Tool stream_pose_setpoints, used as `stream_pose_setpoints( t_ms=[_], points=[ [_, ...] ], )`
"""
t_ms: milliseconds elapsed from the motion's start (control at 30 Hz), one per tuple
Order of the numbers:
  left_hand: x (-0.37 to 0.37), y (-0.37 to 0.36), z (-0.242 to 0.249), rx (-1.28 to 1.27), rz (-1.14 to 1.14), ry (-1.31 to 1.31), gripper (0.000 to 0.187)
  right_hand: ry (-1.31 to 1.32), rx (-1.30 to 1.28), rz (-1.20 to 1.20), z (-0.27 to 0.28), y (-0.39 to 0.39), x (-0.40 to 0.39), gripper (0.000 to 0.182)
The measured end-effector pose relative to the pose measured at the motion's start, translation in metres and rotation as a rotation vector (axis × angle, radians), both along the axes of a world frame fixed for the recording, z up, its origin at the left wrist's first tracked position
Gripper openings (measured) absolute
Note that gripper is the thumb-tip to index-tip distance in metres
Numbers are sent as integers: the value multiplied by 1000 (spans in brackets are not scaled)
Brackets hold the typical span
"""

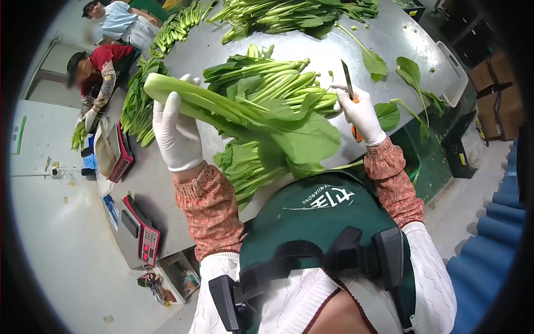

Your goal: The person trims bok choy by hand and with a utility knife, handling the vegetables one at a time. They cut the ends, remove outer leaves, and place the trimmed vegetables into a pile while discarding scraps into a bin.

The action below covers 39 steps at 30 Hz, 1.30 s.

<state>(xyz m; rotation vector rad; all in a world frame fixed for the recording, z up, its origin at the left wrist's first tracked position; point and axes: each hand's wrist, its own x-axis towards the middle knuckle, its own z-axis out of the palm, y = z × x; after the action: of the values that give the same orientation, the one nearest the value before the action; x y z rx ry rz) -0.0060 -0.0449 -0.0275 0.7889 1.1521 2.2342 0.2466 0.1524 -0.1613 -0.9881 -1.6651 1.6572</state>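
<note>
My gloved left hand (177, 133) is closed around the pale stalk end of a head of leafy greens (222, 108), which looks like bok choy. Its broad leaves point right, toward my body and my other hand. In my gloved right hand (362, 117) is a knife (347, 78) with an orange handle, its blade pointing up and away from me. Beyond and beneath the held head, a pile of greens (283, 80) lies on the metal table (192, 39). More greens (245, 172) lie closer to my apron, partly covered by the held leaves.
Loose leaves (409, 72) are scattered at the right. Further greens (289, 16) are heaped at the far side. Two red scales (147, 236) stand along the left edge. A co-worker in red (103, 72) handles greens at the left, and another person (122, 25) is beyond. Cardboard boxes (500, 106) are at far right.
</note>
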Motion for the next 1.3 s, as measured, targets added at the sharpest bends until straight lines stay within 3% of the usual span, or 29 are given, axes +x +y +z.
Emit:
stream_pose_setpoints(
  t_ms=[67,133,167,200,300,400,433,467,500,533,567,600,700,767,800,833,900,933,967,1033,1200,1300],
  points=[
    [4,4,-5,-87,-48,10,40,0,-7,52,30,-14,-9,36],
    [15,9,-13,-243,-108,129,41,171,52,229,71,-31,-17,42],
    [28,15,-14,-283,-117,151,37,98,50,352,86,-34,-21,50],
    [39,19,-14,-347,-105,267,36,156,333,392,81,-36,-34,51],
    [57,28,-19,-366,-104,411,41,259,529,380,83,-44,-57,35],
    [41,22,-23,-390,292,732,32,149,721,251,97,-41,-41,19],
    [24,19,-28,-296,430,706,30,113,790,202,102,-39,-28,18],
    [18,7,-15,-289,473,503,29,94,704,173,88,-31,-19,18],
    [-7,-11,-14,-201,458,334,26,-15,843,149,83,-18,-7,18],
    [-28,-29,-11,-44,355,76,26,-130,726,154,72,-7,7,17],
    [-45,-48,-11,119,252,-180,26,-475,849,165,50,14,21,21],
    [-62,-68,-18,268,149,-263,29,-674,876,128,35,21,30,30],
    [-76,-96,-35,550,-43,-552,39,-617,788,54,6,17,42,40],
    [-90,-103,-53,667,-173,-508,37,-429,611,157,-6,4,33,42],
    [-88,-107,-60,731,-23,-606,40,-462,567,228,-4,-10,24,39],
    [-82,-108,-64,827,-177,-638,40,-253,528,323,-31,-14,17,35],
    [-77,-106,-67,923,-176,-575,37,-353,517,602,-45,-44,-1,33],
    [-79,-105,-70,967,-211,-528,34,-453,627,671,-47,-63,-7,41],
    [-81,-107,-71,976,-241,-493,34,-514,508,793,-49,-74,-11,54],
    [-84,-114,-74,990,-294,-420,33,-606,689,857,-84,-90,-13,50],
    [-79,-126,-72,922,-161,-325,42,-822,846,714,-120,-54,27,35],
    [-71,-123,-68,916,-31,-382,41,-924,782,389,-115,-5,82,19]
  ],
)
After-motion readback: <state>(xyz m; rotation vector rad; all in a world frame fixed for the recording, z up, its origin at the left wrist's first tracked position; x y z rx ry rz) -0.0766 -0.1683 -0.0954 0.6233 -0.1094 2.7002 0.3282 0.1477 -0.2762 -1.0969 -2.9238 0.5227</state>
